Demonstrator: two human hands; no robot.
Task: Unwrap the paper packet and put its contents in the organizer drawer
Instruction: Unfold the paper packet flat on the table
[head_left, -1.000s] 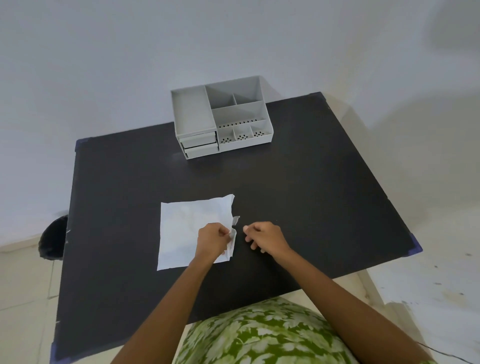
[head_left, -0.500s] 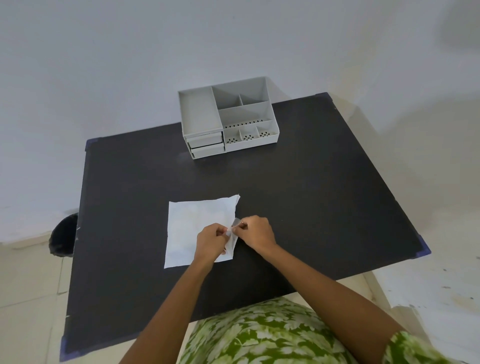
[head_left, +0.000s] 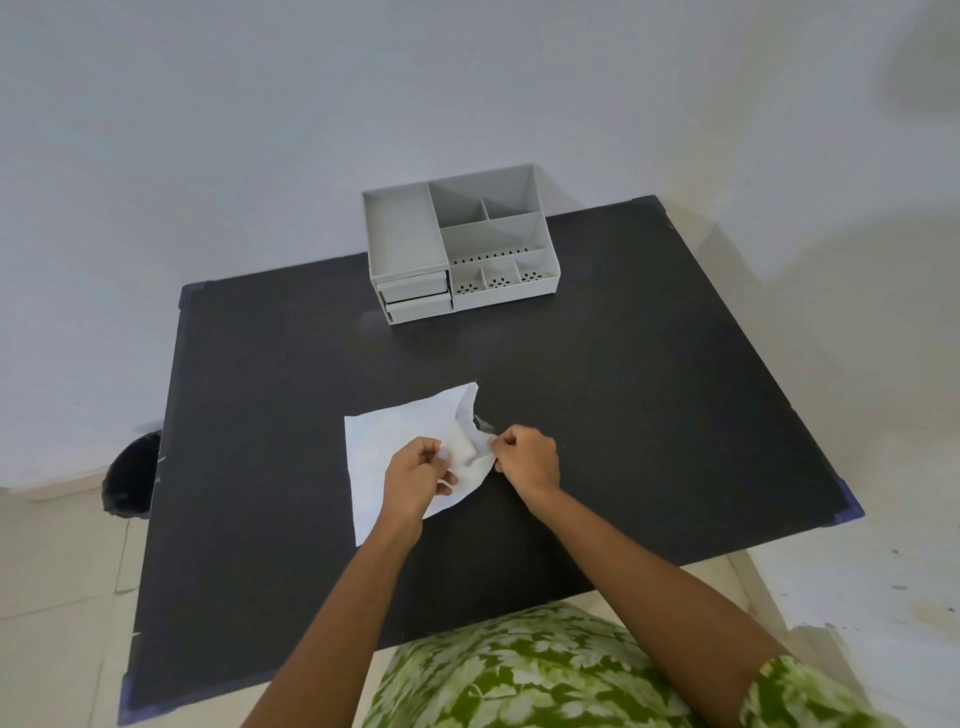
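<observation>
A white paper sheet (head_left: 395, 441) lies partly unfolded on the black table (head_left: 623, 395). Its right edge is lifted and curled. My left hand (head_left: 415, 478) pinches the paper near its right side. My right hand (head_left: 527, 460) pinches the paper's raised right edge, close to the left hand. A small folded white bundle (head_left: 465, 447) shows between the two hands; what is inside it is hidden. The grey organizer (head_left: 457, 249) stands at the table's far edge, with two small shut drawers (head_left: 415, 296) at its front left.
The organizer has several open compartments on top, some with perforated floors. A dark round bin (head_left: 130, 475) sits on the floor left of the table. A white wall rises behind the table. Green leaf-patterned clothing fills the bottom of the view.
My right hand moved left and took hold of the paper's right edge. That edge has risen and curled up between both hands. The camera view shifted slightly.
</observation>
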